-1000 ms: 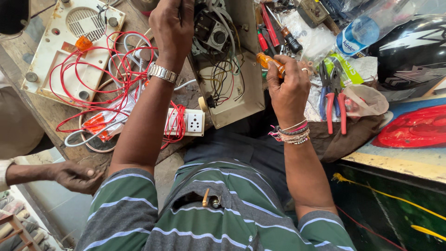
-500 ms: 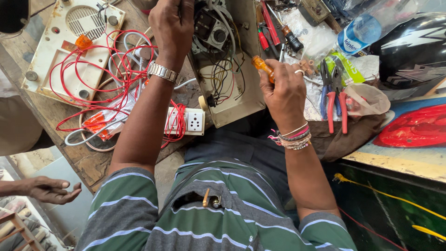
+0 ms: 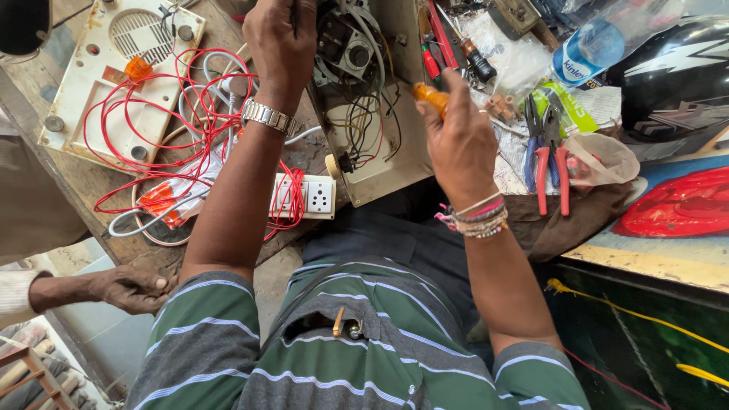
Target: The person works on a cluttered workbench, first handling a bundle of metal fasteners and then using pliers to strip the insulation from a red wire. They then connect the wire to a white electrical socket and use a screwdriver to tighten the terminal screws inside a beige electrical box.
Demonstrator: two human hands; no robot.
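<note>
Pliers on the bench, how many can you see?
2: red-handled pliers and blue-handled pliers lie side by side on the paper, just past the right hand, which holds an orange-handled screwdriver. More may be hidden in the clutter.

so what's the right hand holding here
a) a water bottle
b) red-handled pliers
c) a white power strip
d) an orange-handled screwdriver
d: the right hand grips an orange-handled screwdriver over the open cream-coloured casing, while the red-handled pliers lie untouched on the bench beside it.
</note>
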